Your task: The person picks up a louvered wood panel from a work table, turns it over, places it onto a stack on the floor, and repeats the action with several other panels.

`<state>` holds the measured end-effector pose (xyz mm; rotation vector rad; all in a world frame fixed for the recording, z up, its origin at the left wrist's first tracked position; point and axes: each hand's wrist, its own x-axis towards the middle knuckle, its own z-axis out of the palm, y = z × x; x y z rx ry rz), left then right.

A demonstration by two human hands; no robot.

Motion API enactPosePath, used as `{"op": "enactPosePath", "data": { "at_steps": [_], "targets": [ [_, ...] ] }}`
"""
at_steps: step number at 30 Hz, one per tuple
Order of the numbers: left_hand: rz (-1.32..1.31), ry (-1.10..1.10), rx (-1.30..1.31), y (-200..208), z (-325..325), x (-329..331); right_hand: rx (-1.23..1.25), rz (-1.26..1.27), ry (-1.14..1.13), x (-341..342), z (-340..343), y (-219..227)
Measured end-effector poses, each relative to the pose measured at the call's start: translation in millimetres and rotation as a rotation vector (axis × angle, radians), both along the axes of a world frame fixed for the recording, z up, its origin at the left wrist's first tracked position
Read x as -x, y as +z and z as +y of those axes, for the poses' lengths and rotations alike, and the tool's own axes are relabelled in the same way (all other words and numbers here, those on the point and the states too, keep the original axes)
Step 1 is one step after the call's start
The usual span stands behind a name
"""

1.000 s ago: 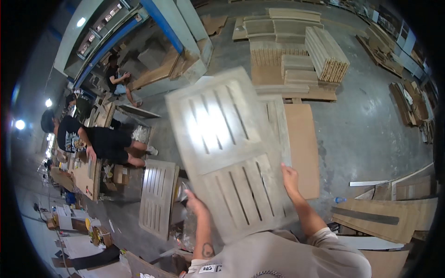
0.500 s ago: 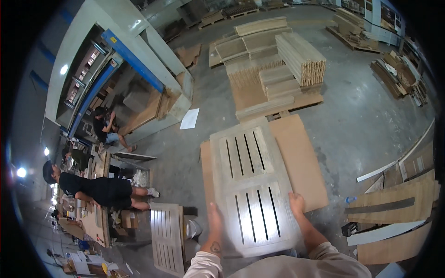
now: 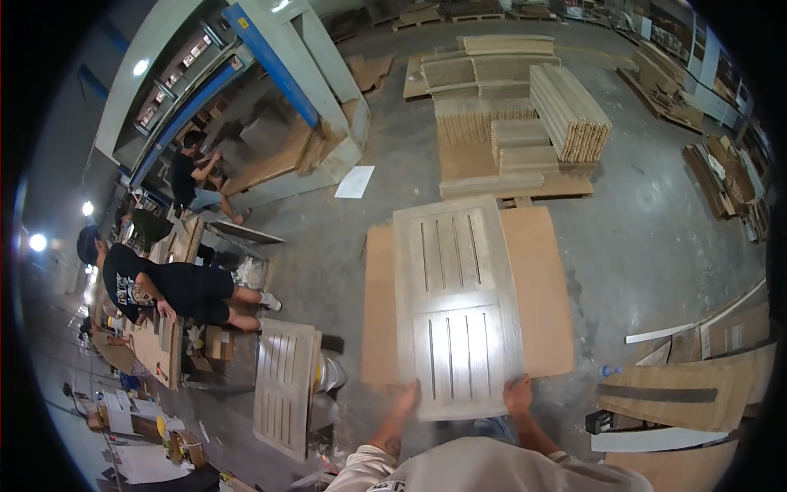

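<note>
A grey-brown wooden panel (image 3: 459,299) with two groups of long slots stretches out in front of me over a brown cardboard sheet (image 3: 541,295). Its near end is in both my hands. My left hand (image 3: 402,403) grips the left edge by the near corner, and my right hand (image 3: 517,395) holds the right edge opposite. Fingers of both hands are partly hidden beneath the panel. Whether the far end touches the cardboard, I cannot tell.
A similar slotted panel (image 3: 283,385) leans near a white bucket (image 3: 329,373) at left. A person in black (image 3: 176,283) works at a bench (image 3: 164,348); another person (image 3: 193,176) sits by the press (image 3: 275,61). Stacked boards (image 3: 570,111) stand ahead, loose boards (image 3: 664,398) at right.
Both hands have slid toward the panel's near end. The panel appears lower and farther from me, and its slots look less dark. The person at the bench has shifted posture.
</note>
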<state>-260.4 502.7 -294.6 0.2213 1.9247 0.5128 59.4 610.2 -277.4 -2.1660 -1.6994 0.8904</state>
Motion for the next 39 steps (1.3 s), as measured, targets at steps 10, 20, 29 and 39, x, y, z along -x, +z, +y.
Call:
{"op": "enactPosePath", "data": {
  "at_steps": [10,20,29,39],
  "targets": [
    [0.155,0.048,-0.138,45,1,-15,0.164,-0.096,0.051,-4,6,19],
    [0.265,0.191,-0.285,-8,-22,-7,0.037,0.045,0.111,-5,14,14],
    [-0.083,0.051,-0.263,-24,-62,-2,0.671,0.511,-0.056,-62,47,-95],
    [-0.088,0.325,-0.384,4,-220,37,0.115,-0.7,1.011,55,63,-27]
  ]
}}
